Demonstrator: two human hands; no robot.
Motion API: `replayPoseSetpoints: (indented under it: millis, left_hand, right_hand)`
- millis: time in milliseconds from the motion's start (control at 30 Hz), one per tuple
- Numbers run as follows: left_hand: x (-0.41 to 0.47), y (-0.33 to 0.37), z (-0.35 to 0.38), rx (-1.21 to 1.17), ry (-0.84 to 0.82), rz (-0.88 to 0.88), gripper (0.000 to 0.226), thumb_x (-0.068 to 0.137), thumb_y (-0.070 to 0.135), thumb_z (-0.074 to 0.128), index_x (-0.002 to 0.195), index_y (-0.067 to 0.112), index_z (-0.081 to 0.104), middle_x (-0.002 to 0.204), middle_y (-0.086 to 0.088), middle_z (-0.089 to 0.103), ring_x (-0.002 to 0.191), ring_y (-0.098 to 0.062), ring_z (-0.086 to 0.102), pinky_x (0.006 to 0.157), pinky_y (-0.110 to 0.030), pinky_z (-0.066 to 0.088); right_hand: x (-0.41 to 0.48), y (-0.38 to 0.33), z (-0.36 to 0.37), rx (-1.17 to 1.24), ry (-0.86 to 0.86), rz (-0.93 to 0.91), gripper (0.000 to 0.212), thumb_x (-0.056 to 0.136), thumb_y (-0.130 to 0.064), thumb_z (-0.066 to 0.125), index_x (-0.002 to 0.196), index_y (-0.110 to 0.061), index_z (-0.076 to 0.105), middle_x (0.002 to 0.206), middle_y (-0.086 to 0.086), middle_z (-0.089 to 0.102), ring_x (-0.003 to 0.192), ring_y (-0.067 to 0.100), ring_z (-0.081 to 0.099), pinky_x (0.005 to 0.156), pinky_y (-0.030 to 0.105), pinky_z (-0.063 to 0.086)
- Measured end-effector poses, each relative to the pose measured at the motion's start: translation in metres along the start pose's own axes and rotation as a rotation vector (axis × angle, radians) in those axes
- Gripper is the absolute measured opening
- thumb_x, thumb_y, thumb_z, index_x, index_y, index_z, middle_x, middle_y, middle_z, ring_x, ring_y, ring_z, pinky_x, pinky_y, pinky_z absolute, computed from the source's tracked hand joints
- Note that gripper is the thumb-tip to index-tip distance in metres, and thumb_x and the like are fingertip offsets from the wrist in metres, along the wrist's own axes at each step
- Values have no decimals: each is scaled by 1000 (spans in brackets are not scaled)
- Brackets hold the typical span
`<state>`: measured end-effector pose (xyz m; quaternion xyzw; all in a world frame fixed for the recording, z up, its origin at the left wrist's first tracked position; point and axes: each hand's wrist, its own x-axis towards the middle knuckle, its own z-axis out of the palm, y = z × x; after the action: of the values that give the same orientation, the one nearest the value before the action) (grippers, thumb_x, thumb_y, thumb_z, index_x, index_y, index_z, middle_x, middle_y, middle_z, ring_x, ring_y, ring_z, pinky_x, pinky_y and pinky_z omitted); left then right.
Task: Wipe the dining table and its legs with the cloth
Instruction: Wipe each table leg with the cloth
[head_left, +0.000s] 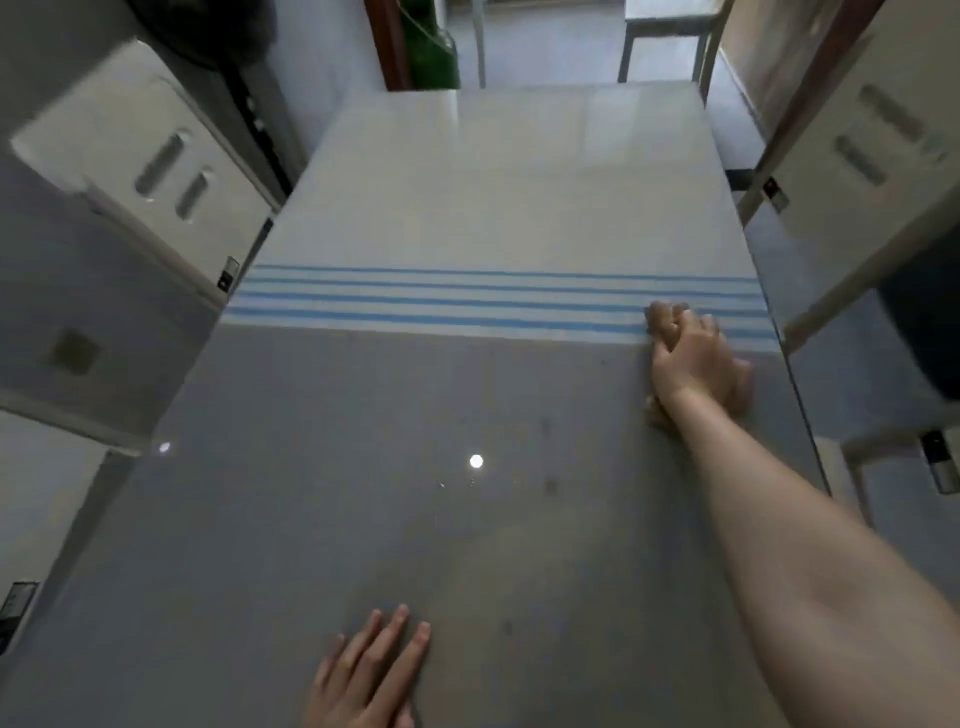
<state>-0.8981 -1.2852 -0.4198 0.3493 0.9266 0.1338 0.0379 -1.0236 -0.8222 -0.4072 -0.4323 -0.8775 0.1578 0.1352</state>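
I look down the length of the table (467, 519), a glossy grey top with a white far half and a band of blue stripes (467, 299) running straight across from the left edge to the right. My right hand (693, 358) is stretched out to the right edge, sitting just on the near side of the stripes with its knuckles over them. The fingers are curled into a loose fist pressed down on the top. A small pale bit shows under the wrist, which may be the cloth (655, 410), but the blur is too heavy for me to be sure, so I cannot tell what the fist holds.

My left hand (369, 670) lies flat near the near edge, about the middle, fingers spread and pointing away from me, palm on the top, gripping nothing.

A bright lamp glare (476, 461) sits in the middle of the grey part. White chairs (156, 161) stand against the left side and the right side, and a stool (670, 31) stands beyond the far edge.
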Motion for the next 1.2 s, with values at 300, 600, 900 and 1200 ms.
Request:
replayPoseSetpoints:
  millis: [300, 600, 900, 1200]
  left_hand:
    - [-1, -5, 4, 79, 135, 34, 47, 97, 34, 22, 119, 32, 64, 124, 2, 64, 127, -12, 40, 104, -29, 25]
    - [-1, 1, 15, 22, 276, 2, 48, 87, 21, 29, 116, 32, 65, 124, 3, 64, 121, -11, 50, 100, -35, 34]
    - [-5, -5, 15, -80, 215, -10, 47, 81, 23, 43, 123, 32, 60, 132, 4, 58, 126, -12, 47, 98, -38, 39]
    - [-8, 9, -7, -158, -8, -92, 56, 83, 28, 49, 138, 31, 45, 147, 9, 41, 137, -14, 35, 113, -38, 24]
  right_hand:
    - [-158, -133, 35, 174, -249, -683, 18, 81, -32, 62, 97, -24, 60, 100, 1, 60, 87, 25, 61, 69, 33, 45]
    - [-99, 0, -13, -21, -56, -473, 26, 92, -44, 44, 99, -23, 58, 105, 5, 59, 93, 33, 63, 72, 41, 46]
    - [-107, -166, 41, 36, -193, -477, 39, 95, -39, 45, 132, -32, 49, 128, 2, 54, 114, 27, 54, 88, 38, 38]
    - [-242, -71, -5, 174, -328, -953, 12, 86, -31, 57, 84, -19, 56, 93, -1, 58, 82, 24, 60, 65, 35, 48]
